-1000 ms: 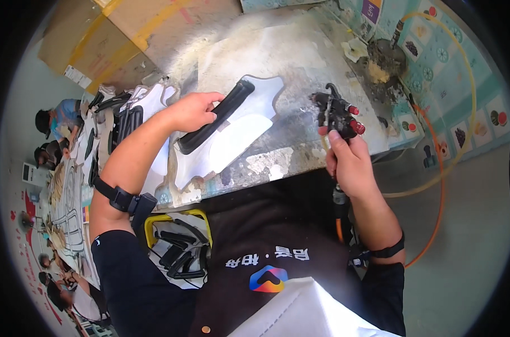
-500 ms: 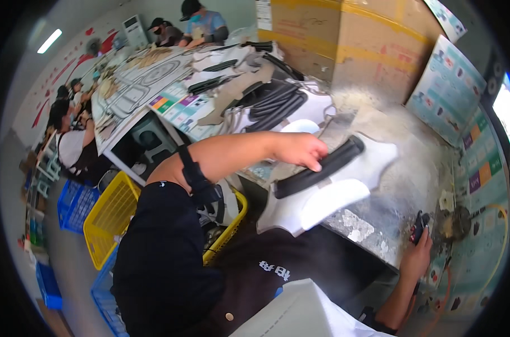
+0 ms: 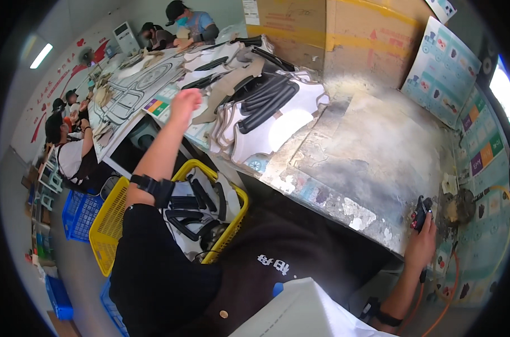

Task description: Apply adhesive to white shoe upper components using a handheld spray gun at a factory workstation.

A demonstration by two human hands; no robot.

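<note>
The stack (image 3: 291, 124) of white panels, with black strips (image 3: 268, 106) across its top, lies just to the right of the left hand (image 3: 186, 104). That hand hangs left of the stack, its fingers bent in toward the palm. Nothing shows in its grasp, but the inner side of the fingers is out of sight, so whether the tips are apart or together cannot be told. Nor can it be told whether it touches anything beneath.

The gun (image 3: 420, 214), dark with a little red, is well apart from the stack, to its right and nearer the person. The right hand (image 3: 421, 242) is clamped on the gun from the near side, its fingers wrapped around the body; part of the grip is hidden. Farther right of the stack and nearer the person hangs an orange hose (image 3: 452, 283).

The stained surface (image 3: 367, 149) stretches to the right of the stack. On the near side of the stack, lower down, stands a yellow basket (image 3: 242, 216) with more black and white pieces inside. Beyond the stack stand tan boxes (image 3: 288, 28); beyond it to the left, a co-worker (image 3: 200, 25) leans forward
</note>
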